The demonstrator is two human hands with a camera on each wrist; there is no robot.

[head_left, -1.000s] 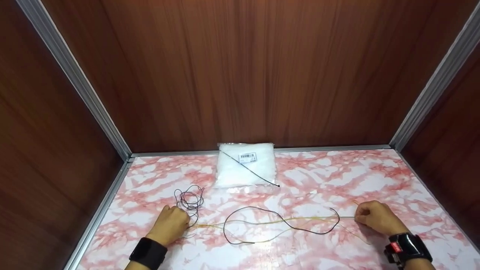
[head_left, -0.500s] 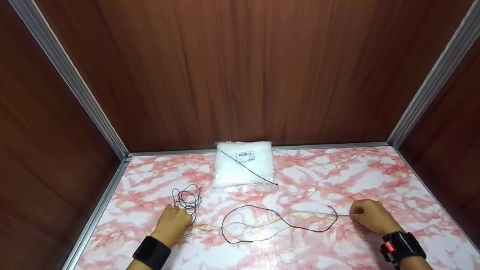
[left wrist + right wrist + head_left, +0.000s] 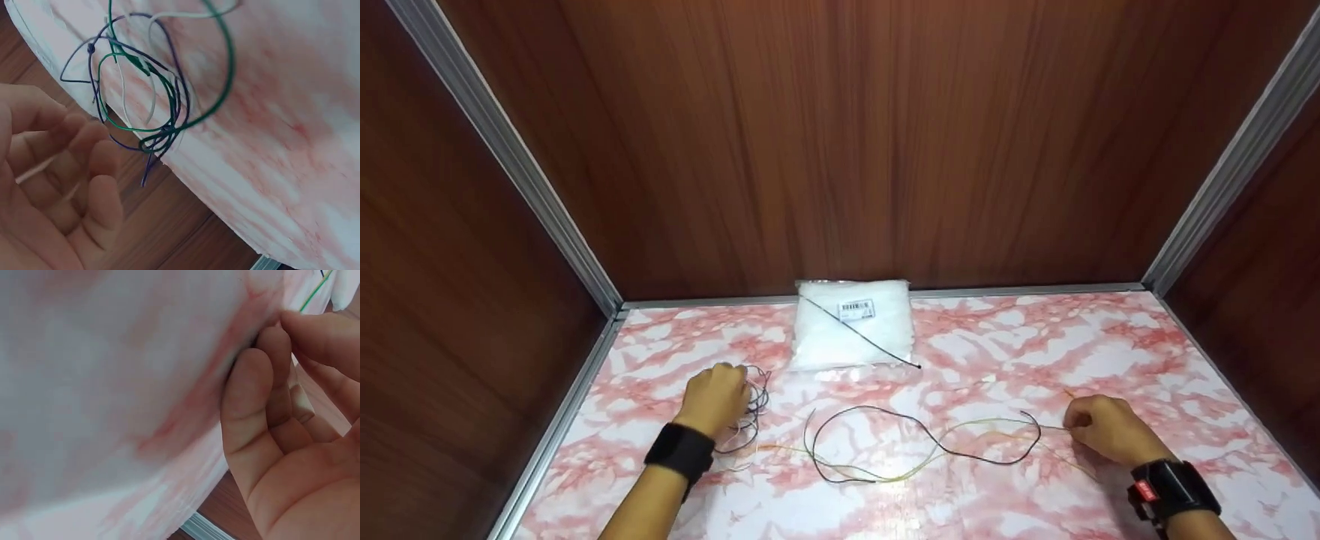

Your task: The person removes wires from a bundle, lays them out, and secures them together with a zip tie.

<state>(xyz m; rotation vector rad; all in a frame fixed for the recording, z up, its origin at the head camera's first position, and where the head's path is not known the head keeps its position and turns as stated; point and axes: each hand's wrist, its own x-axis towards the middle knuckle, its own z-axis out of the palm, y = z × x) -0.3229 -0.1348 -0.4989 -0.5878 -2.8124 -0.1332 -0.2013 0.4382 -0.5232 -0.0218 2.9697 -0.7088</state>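
A tangle of thin purple, green and white cords [image 3: 169, 129] lies on the left of the table. My left hand [image 3: 716, 397] is over its left side, fingers loosely curled; the left wrist view shows the fingertips right beside the purple cord. Across the middle, a black cord [image 3: 877, 409] curves in wide loops over thin green and yellow cords [image 3: 911, 472]. At the right, my right hand [image 3: 1110, 427] pinches a green cord [image 3: 316, 293] between thumb and index finger; its end is hidden in the fingers. An orange tip [image 3: 1069, 393] shows just beyond this hand.
A clear bag of white material [image 3: 817, 337] with a barcode label stands at the back, a black cord [image 3: 877, 346] lying diagonally across it. Brown wood-grain panels [image 3: 840, 150] with metal rails [image 3: 532, 176] enclose the pink-and-white marbled table [image 3: 1035, 345].
My left hand has moved away from the yellow strands, up and over the tangle. The left part of the green and yellow loops has shifted. My right hand keeps its pinch, almost unmoved.
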